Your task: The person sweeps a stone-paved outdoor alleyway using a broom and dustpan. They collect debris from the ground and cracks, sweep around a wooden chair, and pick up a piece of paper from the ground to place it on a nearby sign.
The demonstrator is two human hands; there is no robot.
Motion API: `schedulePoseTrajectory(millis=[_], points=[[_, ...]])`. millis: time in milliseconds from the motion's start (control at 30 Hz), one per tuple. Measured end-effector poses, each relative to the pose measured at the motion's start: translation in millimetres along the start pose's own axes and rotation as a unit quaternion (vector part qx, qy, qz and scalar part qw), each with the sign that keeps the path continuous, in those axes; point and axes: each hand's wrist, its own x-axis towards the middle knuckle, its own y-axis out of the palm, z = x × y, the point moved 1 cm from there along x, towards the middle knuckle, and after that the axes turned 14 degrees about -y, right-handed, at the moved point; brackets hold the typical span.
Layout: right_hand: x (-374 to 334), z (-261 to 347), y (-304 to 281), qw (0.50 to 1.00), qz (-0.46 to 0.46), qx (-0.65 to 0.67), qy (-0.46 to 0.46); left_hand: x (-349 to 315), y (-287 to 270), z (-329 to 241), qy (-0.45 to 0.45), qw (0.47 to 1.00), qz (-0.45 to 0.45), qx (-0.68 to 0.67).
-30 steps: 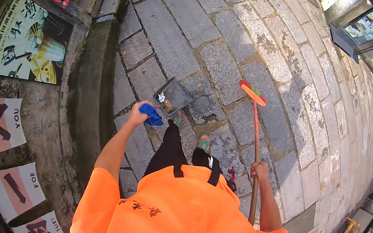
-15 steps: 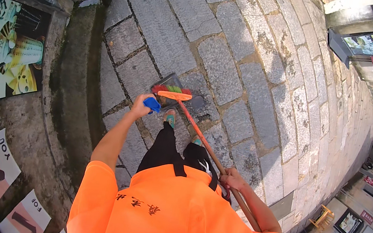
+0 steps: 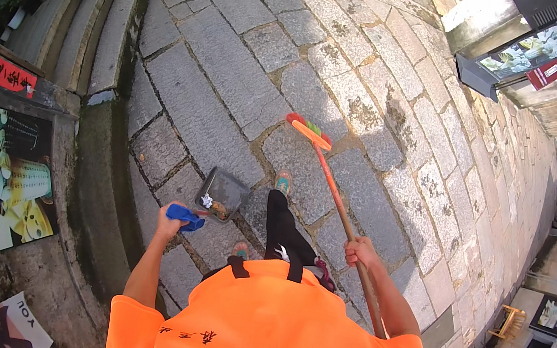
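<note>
My left hand [image 3: 169,221] is closed at a bunched blue cloth [image 3: 187,218], by the handle end of a dark dustpan [image 3: 234,190]. The cloth and my fingers hide most of that handle. Inside the pan lie a crumpled white scrap [image 3: 207,200] and some brown litter [image 3: 218,210]. Out to the right, my right hand [image 3: 362,253] is wrapped round the wooden stick of a broom [image 3: 334,195]. Its orange head [image 3: 311,134], with red and green bristles, points away from me over the paving, apart from the pan. Whether the bristles touch the stone, I cannot tell.
Uneven stone slabs [image 3: 223,86] pave the lane. Along the left run a stone kerb [image 3: 106,148], steps [image 3: 90,38] and a wall with a picture board [image 3: 4,180]. My shoe [image 3: 283,182] is beside the pan. Buildings and a wooden chair [image 3: 510,322] line the right.
The broom head has left the dustpan and swung forward and right. The pan, with my left hand, is now nearer and further left, its litter showing. My feet have stepped along the lane.
</note>
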Motion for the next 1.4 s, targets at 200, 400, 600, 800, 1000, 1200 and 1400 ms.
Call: schedulePoseTrajectory(millis=[200,400,600,800,1000,1200,1400], points=[[101.8,81.1,-19.6,0.996,-0.056,0.067,-0.03,48.6,-17.9,-91.1,-0.05,0.986,-0.115,-0.108],[187.2,137.9,-58.1,0.976,-0.082,0.201,-0.017,135.1,-19.4,-173.6,-0.022,0.979,-0.149,-0.139],[262.7,232.4,-64.7,0.932,-0.108,0.344,-0.021,256.8,-25.8,-223.1,-0.047,0.97,-0.161,-0.177],[304.8,329.2,-45.5,0.867,-0.166,0.468,-0.044,395.3,-51.5,-304.3,-0.022,0.983,-0.12,-0.141],[358.2,359.8,-0.7,0.869,-0.235,0.436,0.022,528.6,-59.0,-429.5,0.002,0.998,-0.02,-0.051],[424.3,388.9,54.2,0.903,-0.27,0.323,0.087,650.0,-21.2,-571.6,0.118,0.987,0.09,0.065],[492.0,426.6,64.8,0.821,-0.33,0.456,0.093,780.2,35.9,-701.6,0.128,0.959,0.168,0.188]])
